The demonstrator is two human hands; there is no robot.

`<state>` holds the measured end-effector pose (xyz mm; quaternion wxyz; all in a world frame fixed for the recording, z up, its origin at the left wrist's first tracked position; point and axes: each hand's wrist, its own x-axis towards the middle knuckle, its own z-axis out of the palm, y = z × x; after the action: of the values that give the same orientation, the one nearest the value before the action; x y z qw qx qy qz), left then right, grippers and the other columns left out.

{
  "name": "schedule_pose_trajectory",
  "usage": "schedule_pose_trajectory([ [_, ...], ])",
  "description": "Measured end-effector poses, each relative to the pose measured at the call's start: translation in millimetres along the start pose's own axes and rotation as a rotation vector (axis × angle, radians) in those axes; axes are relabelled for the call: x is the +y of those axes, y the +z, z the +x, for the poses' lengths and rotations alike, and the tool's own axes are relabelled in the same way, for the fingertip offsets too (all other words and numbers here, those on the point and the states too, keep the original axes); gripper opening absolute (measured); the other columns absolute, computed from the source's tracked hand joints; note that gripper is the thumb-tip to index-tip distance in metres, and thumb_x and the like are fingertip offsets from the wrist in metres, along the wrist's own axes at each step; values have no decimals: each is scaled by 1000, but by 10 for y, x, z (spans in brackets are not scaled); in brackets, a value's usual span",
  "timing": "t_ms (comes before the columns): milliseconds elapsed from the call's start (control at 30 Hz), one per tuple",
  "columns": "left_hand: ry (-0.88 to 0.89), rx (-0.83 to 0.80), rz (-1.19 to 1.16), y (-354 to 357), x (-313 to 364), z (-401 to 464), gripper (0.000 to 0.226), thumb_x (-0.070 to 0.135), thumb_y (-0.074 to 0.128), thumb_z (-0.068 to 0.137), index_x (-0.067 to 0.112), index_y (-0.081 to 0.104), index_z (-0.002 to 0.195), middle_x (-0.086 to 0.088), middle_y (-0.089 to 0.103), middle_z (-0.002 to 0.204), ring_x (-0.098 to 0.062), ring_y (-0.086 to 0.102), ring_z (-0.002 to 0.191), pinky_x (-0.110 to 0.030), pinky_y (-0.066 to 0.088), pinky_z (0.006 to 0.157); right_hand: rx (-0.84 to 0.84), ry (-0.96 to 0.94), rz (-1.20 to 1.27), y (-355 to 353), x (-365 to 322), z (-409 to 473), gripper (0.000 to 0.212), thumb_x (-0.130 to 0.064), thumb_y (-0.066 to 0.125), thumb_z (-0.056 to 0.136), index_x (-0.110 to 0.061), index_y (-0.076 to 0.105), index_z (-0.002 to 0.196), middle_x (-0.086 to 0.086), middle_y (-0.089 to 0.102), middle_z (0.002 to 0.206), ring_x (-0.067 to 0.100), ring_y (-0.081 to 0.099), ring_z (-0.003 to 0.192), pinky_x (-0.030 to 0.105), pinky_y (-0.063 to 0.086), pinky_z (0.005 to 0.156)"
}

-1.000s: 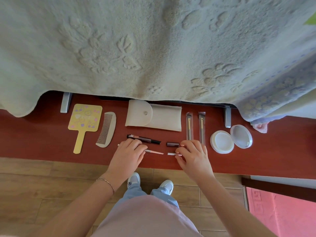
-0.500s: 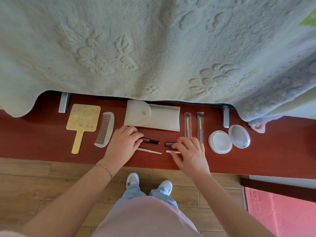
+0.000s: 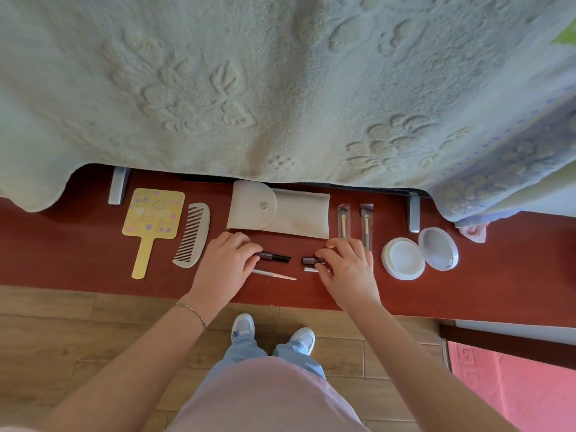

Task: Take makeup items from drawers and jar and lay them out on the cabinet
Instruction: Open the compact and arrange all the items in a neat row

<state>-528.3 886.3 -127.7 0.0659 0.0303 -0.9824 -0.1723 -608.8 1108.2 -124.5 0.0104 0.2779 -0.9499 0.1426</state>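
A home bedroom: a plush blanket [image 3: 280, 88] drapes over the red cabinet [image 3: 62, 254], with wood-look flooring [image 3: 78, 332] and a pink rug [image 3: 514, 385].

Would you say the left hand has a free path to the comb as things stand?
Probably yes: the comb lies just beside the left hand on the cabinet top, nothing between them, though that hand is holding a dark tube.

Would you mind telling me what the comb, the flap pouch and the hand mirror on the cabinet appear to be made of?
The comb looks like pale wood or matte plastic: dull grey-beige, no shine. The pouch seems to be soft off-white faux leather or fabric, with a round metal snap on its flap. The hand mirror, showing its yellow back, looks like painted wood or card, flat and matte with printed pastel shapes; which one is unclear.
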Motion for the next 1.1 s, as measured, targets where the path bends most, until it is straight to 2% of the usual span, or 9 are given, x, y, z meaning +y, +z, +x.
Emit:
schedule_pose_trajectory([
  [133,0,64,12,-34,20,-19,30,18,76,73,11,69,101,-8,65,94,-27,60,87,-37,51,71,51,-16,62,-67,4,-41,22,-17,73,76,-18,68,97,2,63,102,23,53,98,41,44,83],
  [233,110,91,-1,-63,36,-107,23,26,58,84,12,68,100,-4,63,95,-22,56,89,-35,48,73,63,-85,41,-76,49,-138,14,-17,74,75,-17,68,87,3,63,100,23,50,98,41,44,81],
  [333,217,27,35,-5,57,-247,27,29,48,85,15,69,96,-1,64,92,-18,55,87,-32,46,70,19,-102,7,-48,98,-224,17,-18,78,72,-19,70,87,2,64,100,24,53,97,44,46,82],
  [433,209,15,56,55,74,-315,13,20,68,79,16,71,91,-1,65,87,-20,59,81,-32,48,68,15,-91,4,-48,110,-250,16,-16,79,71,-20,70,83,2,64,99,24,53,97,43,46,80],
  [533,168,21,24,48,108,-302,20,13,79,67,15,71,85,-2,64,81,-21,60,75,-32,48,63,18,-96,15,-56,97,-246,15,-16,79,70,-20,70,80,2,64,99,23,52,97,42,46,80],
  [733,156,19,15,40,109,-272,22,12,81,64,15,71,83,-2,64,80,-21,61,73,-32,49,64,12,-108,41,-59,85,-260,15,-16,80,69,-21,69,79,1,64,98,19,45,99,42,46,79],
  [1100,123,-4,6,73,104,-272,23,12,81,65,16,71,86,-2,65,82,-21,62,76,-34,49,66,17,-104,43,-48,102,-272,19,-16,80,69,-20,70,85,0,64,99,18,45,99,41,46,80],
])
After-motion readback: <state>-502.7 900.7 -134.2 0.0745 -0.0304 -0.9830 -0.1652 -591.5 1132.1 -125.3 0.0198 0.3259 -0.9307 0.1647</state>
